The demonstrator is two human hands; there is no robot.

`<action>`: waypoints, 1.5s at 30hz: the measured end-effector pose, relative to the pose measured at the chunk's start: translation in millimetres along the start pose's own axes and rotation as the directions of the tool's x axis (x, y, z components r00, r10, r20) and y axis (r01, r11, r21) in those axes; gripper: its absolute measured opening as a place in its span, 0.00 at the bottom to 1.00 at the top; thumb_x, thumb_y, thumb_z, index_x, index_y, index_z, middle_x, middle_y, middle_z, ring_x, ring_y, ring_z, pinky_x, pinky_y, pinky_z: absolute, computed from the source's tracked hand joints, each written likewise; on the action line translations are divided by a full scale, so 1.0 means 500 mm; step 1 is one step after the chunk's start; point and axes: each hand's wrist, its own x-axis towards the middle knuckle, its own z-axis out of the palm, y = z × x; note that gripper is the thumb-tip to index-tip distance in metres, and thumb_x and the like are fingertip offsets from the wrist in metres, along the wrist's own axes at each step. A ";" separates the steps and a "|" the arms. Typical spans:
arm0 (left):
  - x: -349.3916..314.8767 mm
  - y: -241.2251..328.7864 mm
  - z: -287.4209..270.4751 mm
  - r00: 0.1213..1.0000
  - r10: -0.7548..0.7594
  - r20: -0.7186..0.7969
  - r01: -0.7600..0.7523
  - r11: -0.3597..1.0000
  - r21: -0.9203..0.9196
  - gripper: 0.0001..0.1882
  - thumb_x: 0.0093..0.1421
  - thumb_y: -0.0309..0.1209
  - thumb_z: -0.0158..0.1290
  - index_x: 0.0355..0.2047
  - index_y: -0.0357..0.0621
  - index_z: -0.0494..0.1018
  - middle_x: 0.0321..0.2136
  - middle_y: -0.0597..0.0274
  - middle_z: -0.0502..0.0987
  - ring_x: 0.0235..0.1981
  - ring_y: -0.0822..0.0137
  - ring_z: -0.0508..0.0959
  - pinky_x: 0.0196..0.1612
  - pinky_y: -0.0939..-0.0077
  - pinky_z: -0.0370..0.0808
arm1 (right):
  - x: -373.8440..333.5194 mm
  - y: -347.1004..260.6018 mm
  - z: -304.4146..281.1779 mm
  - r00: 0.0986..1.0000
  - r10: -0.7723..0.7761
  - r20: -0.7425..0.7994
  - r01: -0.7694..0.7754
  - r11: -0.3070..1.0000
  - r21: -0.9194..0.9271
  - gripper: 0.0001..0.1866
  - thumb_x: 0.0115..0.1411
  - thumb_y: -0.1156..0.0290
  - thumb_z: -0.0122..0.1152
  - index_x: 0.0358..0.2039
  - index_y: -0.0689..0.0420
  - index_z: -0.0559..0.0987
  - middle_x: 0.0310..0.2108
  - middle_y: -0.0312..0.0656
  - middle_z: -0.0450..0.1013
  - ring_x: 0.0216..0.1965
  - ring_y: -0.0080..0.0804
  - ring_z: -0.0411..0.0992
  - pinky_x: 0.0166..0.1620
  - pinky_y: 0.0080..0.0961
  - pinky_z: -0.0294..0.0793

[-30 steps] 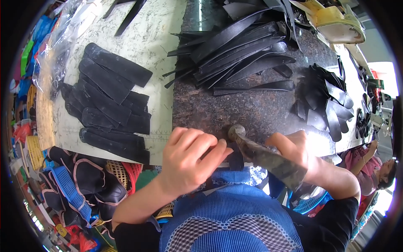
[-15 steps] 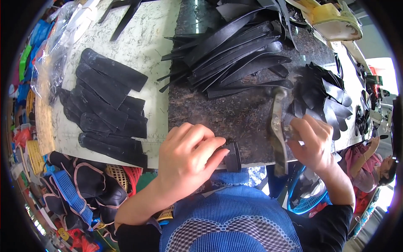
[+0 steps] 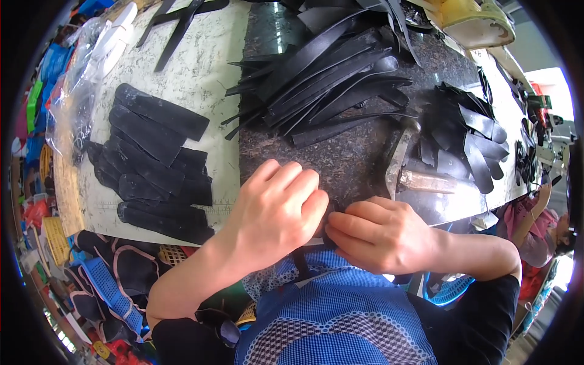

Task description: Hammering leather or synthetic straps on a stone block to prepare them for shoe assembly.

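At the near edge of the dark stone slab, my left hand and my right hand are close together, fingers closed. Between them they pinch a black strip, mostly hidden by the fingers; a dark end hangs below my left hand over the apron. A hammer with a worn metal head and wooden handle lies on the slab just beyond my right hand. Left of my left hand, several flat black pieces overlap on a white board.
Long black strips are heaped at the back of the slab. Curved black pieces are piled at the right. A yellowish container stands at the back right. A blue basket is low on the left. Another person is at the far right.
My right hand has let go of the hammer, which now lies on the slab, and has moved left to join my left hand at the black strip.
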 end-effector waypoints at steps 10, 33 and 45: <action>-0.062 0.035 0.036 0.939 -0.203 -0.277 0.200 0.979 -0.041 0.10 0.50 0.28 0.68 0.34 0.44 0.83 0.31 0.70 0.76 0.33 0.67 0.77 0.38 0.69 0.68 | 0.023 0.003 -0.034 0.989 0.128 0.071 -0.136 0.982 0.128 0.10 0.48 0.72 0.69 0.30 0.63 0.79 0.38 0.44 0.78 0.36 0.37 0.78 0.38 0.33 0.78; -0.068 0.038 0.055 0.910 -0.268 -0.316 0.225 0.960 -0.167 0.11 0.45 0.28 0.69 0.32 0.50 0.82 0.29 0.74 0.74 0.31 0.69 0.75 0.38 0.68 0.66 | 0.210 0.099 -0.091 0.157 0.474 0.866 -0.948 0.319 -0.003 0.18 0.65 0.68 0.56 0.25 0.68 0.83 0.23 0.45 0.82 0.27 0.31 0.83 0.34 0.26 0.83; -0.071 0.054 0.054 0.898 -0.284 -0.335 0.264 0.959 -0.105 0.12 0.46 0.29 0.70 0.32 0.48 0.82 0.29 0.71 0.74 0.32 0.67 0.76 0.39 0.67 0.67 | 0.192 0.071 -0.061 0.555 0.449 0.700 -0.536 0.837 -0.111 0.12 0.61 0.69 0.61 0.27 0.67 0.81 0.24 0.48 0.81 0.28 0.35 0.84 0.34 0.33 0.82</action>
